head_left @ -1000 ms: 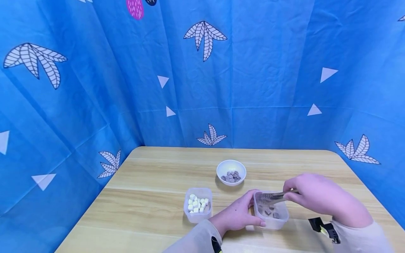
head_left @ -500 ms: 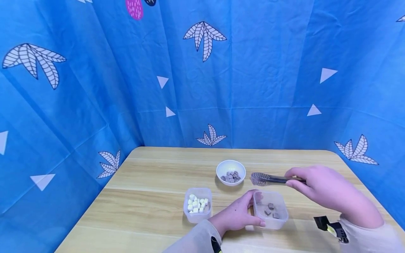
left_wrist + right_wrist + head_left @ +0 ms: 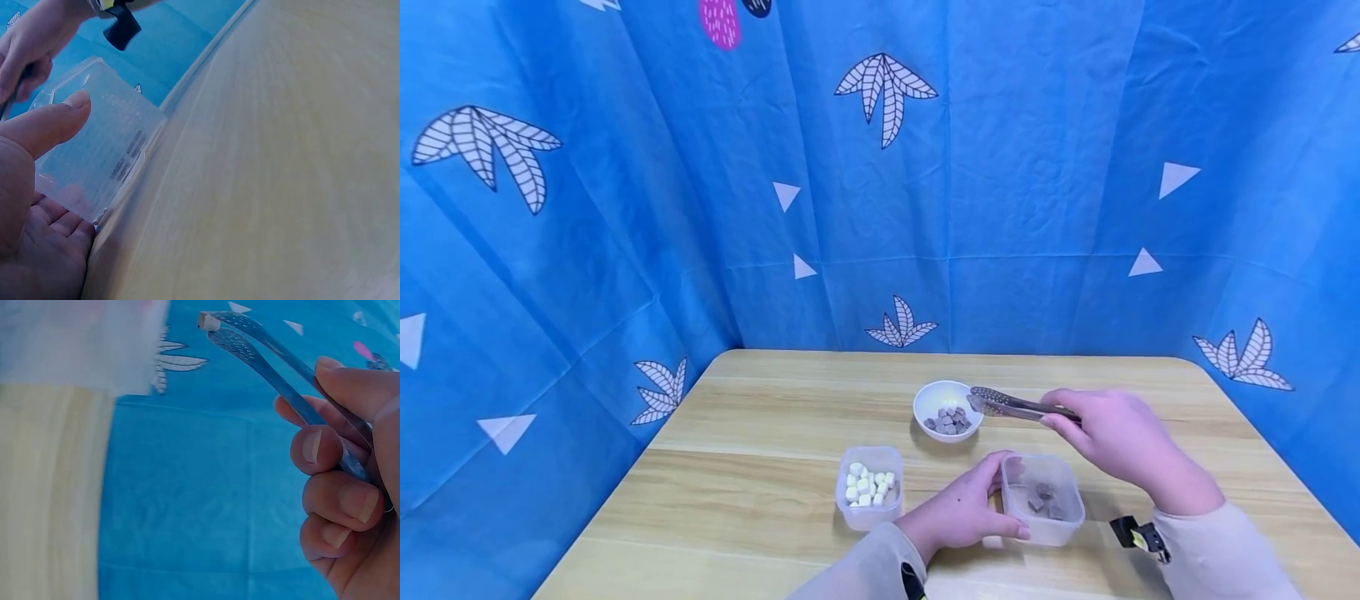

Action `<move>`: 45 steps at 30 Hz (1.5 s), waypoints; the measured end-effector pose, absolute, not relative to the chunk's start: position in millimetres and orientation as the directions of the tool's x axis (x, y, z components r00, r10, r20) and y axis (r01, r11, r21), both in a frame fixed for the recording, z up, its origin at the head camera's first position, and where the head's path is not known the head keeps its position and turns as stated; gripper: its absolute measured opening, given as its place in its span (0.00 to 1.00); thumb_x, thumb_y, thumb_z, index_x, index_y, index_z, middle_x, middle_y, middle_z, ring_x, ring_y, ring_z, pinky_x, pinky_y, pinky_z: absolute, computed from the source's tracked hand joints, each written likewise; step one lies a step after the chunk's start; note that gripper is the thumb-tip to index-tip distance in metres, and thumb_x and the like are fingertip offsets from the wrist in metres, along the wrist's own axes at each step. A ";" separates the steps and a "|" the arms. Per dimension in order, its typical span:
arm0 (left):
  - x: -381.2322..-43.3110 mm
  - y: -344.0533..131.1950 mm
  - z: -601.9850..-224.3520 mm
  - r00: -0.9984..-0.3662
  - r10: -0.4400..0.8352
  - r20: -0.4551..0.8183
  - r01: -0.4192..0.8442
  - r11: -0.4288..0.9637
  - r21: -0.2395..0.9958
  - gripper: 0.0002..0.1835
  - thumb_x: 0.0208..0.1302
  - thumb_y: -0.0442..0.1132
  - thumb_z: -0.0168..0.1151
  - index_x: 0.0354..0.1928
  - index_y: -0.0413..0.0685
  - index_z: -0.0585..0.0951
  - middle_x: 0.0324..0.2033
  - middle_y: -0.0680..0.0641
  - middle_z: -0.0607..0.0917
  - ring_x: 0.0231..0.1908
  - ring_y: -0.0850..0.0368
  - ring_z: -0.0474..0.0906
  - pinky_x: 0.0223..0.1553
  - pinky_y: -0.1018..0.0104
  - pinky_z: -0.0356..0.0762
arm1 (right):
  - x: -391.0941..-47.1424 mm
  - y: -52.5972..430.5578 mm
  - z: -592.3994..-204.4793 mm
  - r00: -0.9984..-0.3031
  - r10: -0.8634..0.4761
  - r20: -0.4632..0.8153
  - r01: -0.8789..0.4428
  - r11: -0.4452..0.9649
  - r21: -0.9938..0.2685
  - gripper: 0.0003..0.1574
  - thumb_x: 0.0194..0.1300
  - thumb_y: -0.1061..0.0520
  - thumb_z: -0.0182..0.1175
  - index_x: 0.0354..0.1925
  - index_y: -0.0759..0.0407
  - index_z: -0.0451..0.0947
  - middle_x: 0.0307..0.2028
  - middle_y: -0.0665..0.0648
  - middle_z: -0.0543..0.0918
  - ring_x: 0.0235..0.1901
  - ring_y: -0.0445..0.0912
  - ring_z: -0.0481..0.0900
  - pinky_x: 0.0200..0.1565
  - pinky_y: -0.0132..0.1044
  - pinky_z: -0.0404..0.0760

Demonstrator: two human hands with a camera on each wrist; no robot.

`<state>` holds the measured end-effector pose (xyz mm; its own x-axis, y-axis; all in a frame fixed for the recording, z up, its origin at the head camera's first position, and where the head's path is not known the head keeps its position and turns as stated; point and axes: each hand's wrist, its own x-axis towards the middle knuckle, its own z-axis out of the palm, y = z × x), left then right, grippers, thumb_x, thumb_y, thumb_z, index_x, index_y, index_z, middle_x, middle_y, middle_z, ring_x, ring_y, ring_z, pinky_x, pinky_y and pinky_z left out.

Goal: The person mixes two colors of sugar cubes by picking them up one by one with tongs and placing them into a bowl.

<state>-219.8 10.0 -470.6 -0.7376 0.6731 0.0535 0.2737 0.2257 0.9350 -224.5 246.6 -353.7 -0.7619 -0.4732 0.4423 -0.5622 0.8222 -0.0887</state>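
My right hand grips a pair of metal tongs, whose perforated tips are at the right rim of a white bowl. In the right wrist view the tongs pinch a small cube, brown on one side and pale on another. Brown cubes lie in the bowl. My left hand holds the left side of a clear plastic container, thumb along its front. A few brown cubes rest on that container's floor. In the left wrist view the container stands on the table.
A second clear plastic container with several white cubes stands left of my left hand. The wooden table carries everything. A blue patterned curtain hangs behind it and along the sides.
The tongs have come up out of the right container and swung left to the bowl's rim, carried by my right hand. My left hand and the containers have stayed in place.
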 end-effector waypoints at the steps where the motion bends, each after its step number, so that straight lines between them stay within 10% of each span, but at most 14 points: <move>1: -219.8 10.0 -470.5 -0.736 0.674 0.054 0.274 0.225 0.935 0.46 0.53 0.41 0.79 0.72 0.62 0.63 0.64 0.61 0.74 0.64 0.66 0.69 0.68 0.68 0.61 | -226.1 246.6 -356.3 -0.770 -0.468 0.435 -0.556 0.826 -0.096 0.11 0.66 0.49 0.67 0.46 0.49 0.86 0.36 0.45 0.88 0.28 0.41 0.83 0.32 0.48 0.83; 30: -219.1 11.7 -470.8 -0.729 0.680 0.078 0.290 0.205 0.935 0.45 0.53 0.39 0.79 0.71 0.61 0.64 0.62 0.62 0.76 0.63 0.67 0.70 0.67 0.70 0.62 | -241.4 248.4 -383.0 -0.837 -0.412 0.359 -0.493 0.853 -0.170 0.14 0.70 0.47 0.64 0.49 0.50 0.85 0.40 0.49 0.88 0.36 0.50 0.87 0.38 0.54 0.84; 45: -218.4 11.4 -470.9 -0.741 0.668 0.069 0.278 0.212 0.937 0.46 0.52 0.40 0.79 0.71 0.60 0.64 0.64 0.60 0.75 0.64 0.65 0.70 0.69 0.67 0.61 | -225.8 271.5 -345.7 -0.849 -0.414 0.327 -0.500 0.831 -0.245 0.15 0.71 0.44 0.63 0.49 0.47 0.85 0.31 0.38 0.83 0.25 0.34 0.73 0.32 0.42 0.77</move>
